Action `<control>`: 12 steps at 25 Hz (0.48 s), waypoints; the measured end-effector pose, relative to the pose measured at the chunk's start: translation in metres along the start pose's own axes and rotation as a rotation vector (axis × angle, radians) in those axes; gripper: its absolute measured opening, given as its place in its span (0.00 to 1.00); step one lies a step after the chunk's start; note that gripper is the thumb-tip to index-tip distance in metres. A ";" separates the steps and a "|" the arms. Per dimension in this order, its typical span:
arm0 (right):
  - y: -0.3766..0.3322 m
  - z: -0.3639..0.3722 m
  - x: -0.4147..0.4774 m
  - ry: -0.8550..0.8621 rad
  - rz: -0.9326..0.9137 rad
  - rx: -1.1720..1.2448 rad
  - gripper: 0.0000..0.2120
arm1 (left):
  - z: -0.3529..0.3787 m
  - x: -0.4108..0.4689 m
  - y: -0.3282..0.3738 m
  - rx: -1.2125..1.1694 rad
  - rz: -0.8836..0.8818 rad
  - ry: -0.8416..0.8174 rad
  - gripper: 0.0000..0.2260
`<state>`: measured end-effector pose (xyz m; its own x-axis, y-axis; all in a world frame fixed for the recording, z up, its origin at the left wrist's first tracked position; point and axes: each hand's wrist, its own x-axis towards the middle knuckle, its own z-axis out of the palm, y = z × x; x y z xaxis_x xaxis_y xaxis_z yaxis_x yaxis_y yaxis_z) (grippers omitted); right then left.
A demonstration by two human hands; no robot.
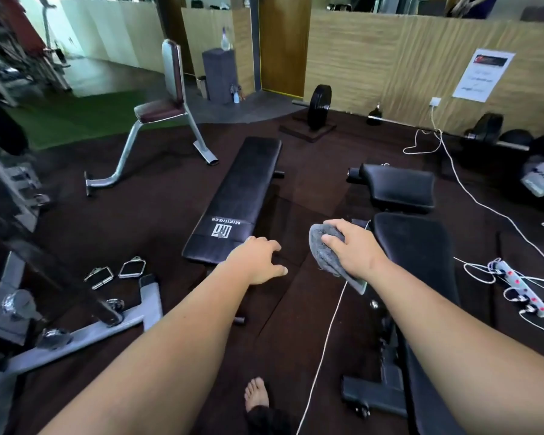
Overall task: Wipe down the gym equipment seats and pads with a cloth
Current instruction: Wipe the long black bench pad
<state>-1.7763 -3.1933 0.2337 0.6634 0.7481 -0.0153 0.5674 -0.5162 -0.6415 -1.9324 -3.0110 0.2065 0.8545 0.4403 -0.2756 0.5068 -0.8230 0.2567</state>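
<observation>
The right grip (354,249) curls round a grey cloth (322,257), holding it just left of the black incline pad (421,246). The left grip (259,259) is empty, its fingers loosely spread by the near right corner of the flat bench (242,189).

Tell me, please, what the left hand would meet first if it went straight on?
Probably the near right corner of the flat bench, just ahead of the left hand; depth is unclear, so it could slip past onto the floor mat.
</observation>
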 end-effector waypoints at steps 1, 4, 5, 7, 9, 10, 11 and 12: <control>0.002 0.003 0.030 -0.007 -0.006 0.000 0.16 | -0.008 0.025 -0.010 0.001 -0.003 0.003 0.31; 0.003 0.013 0.114 0.002 -0.004 0.030 0.15 | -0.031 0.101 -0.043 0.018 -0.003 0.002 0.31; 0.002 0.016 0.145 0.004 0.006 0.047 0.15 | -0.041 0.129 -0.053 0.025 -0.005 -0.011 0.31; -0.001 0.020 0.200 0.004 0.036 0.066 0.14 | -0.059 0.181 -0.074 0.045 -0.017 -0.044 0.31; -0.004 0.022 0.252 -0.006 0.047 0.070 0.14 | -0.075 0.229 -0.094 0.039 -0.034 -0.063 0.30; -0.006 0.021 0.278 -0.014 0.047 0.067 0.14 | -0.082 0.252 -0.103 0.028 -0.043 -0.067 0.30; -0.006 0.021 0.301 -0.026 0.049 0.061 0.14 | -0.087 0.272 -0.111 0.021 -0.051 -0.070 0.30; -0.006 0.021 0.323 -0.035 0.046 0.053 0.14 | -0.092 0.290 -0.118 0.016 -0.058 -0.068 0.30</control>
<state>-1.5757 -2.9402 0.2163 0.6703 0.7386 -0.0719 0.5095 -0.5285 -0.6790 -1.7337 -2.7528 0.1811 0.8138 0.4622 -0.3523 0.5528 -0.8027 0.2238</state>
